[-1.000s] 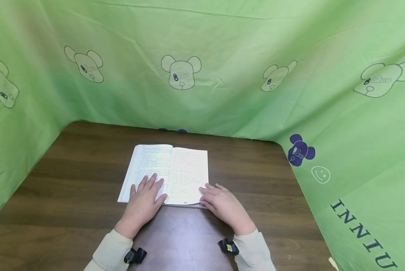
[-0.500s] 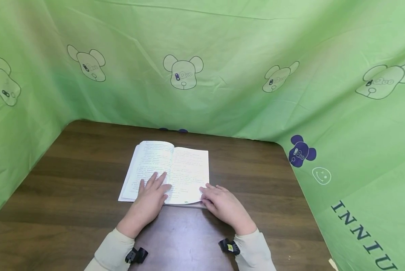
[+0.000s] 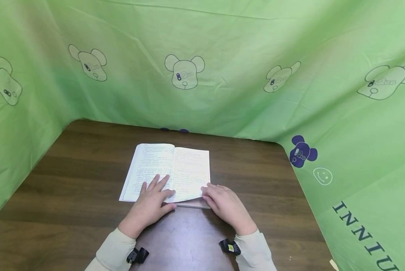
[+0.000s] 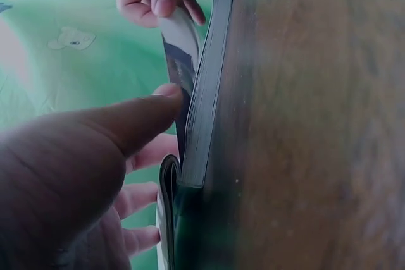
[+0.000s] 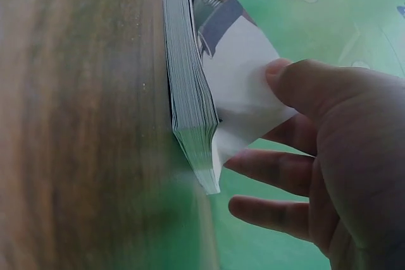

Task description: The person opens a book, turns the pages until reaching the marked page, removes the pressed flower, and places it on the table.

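Note:
An open paperback book (image 3: 190,169) lies on the table with printed text on both pages. My left hand (image 3: 149,207) rests on the lower part of the left page, fingers spread, its thumb reaching past the book's near edge. At the lower right corner my right hand (image 3: 226,206) pinches a page (image 5: 243,71) between thumb and fingers. That page bends up off the thick block of pages (image 5: 190,74), and a dark picture shows on its underside. In the left wrist view, the left thumb (image 4: 142,118) is beside the raised page near the spine.
The brown wooden table (image 3: 256,177) extends around the book. A green curtain (image 3: 229,109) printed with bear heads encloses its back and sides. Each sleeve cuff carries a small black wrist camera, one at the left wrist (image 3: 138,256) and one at the right (image 3: 229,247).
My left hand has slid slightly right toward the spine, and the left pages bulged up then settled flatter. My right hand has lifted the right page's lower corner, uncovering the pages beneath.

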